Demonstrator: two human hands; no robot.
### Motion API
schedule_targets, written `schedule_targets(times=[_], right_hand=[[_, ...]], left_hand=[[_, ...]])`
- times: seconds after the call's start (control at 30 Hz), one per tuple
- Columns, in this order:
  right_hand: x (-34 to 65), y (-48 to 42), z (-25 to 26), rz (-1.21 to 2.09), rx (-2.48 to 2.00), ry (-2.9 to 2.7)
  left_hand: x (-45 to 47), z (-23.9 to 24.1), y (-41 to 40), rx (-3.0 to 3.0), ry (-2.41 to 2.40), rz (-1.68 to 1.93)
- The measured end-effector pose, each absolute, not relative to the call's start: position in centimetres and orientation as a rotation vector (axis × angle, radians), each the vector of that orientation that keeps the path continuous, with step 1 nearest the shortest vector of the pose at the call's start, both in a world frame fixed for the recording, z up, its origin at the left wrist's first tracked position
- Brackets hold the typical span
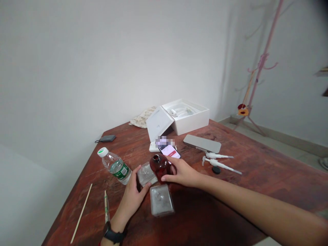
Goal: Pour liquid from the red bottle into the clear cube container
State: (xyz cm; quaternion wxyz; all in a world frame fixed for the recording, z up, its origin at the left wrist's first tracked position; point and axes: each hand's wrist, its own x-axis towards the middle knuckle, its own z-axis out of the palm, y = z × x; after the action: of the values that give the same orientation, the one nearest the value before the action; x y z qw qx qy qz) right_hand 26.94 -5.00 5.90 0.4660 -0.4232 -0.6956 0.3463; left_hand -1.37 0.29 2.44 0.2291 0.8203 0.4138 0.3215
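- Nearest, a clear container sits on the reddish wooden table.
- The left hand curves around a second clear container; I can't tell if it grips.
- Just right of that, the right hand's fingers clasp a brown bottle.
- Beyond lies a lit phone.
- Farther, an open white box.

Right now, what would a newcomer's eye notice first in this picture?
Probably the glossy reddish-brown round-shouldered bottle in the right hand, just below the picture's centre, stands out first. An open white rectangular box sits farther back on the reddish wooden table. A clear plastic water bottle with a green label is beside the left hand.
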Motion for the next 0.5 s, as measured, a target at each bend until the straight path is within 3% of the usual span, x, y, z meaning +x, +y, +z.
schedule_targets(times=[0.5], right_hand=[[26.73, -4.96, 5.87, 0.883, -0.944, -1.668]], left_hand=[[-1.51, 2.08, 0.46, 2.256, 1.124, 0.884]])
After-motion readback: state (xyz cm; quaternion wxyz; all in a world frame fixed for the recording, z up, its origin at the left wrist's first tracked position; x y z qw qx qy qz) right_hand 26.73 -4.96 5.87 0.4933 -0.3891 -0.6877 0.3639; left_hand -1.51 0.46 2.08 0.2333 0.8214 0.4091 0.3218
